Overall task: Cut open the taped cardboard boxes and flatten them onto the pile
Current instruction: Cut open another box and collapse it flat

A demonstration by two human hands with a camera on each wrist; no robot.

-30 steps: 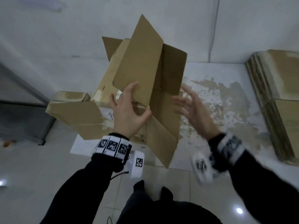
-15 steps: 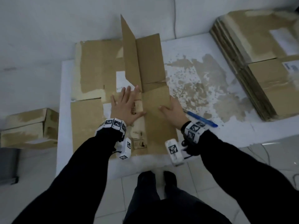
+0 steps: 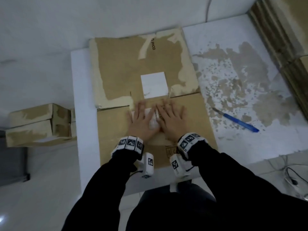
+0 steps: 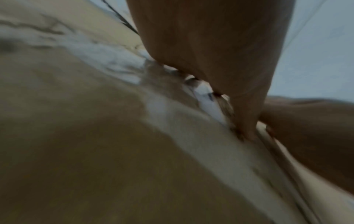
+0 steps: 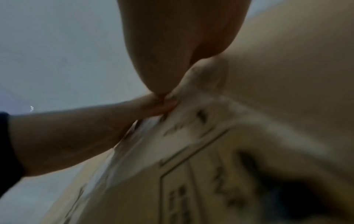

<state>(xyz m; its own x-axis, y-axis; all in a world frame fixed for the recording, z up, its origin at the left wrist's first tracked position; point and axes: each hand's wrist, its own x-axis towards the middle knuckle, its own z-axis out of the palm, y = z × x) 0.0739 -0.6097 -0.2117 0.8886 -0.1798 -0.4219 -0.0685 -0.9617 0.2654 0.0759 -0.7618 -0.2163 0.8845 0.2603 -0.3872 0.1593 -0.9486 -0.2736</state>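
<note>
Pressing the flattened box (image 3: 150, 114) onto the table (image 3: 233, 90) under both hands, left hand (image 3: 141, 120) and right hand (image 3: 171, 120) with fingers spread flat, likely next lifting it rightward to the pile (image 3: 286, 47)

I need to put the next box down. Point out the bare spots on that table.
Free: the stained tabletop between the flattened box and the cardboard stack, beyond the blue cutter. Crowded: the table's left part, where left hand and right hand press the box.
</note>
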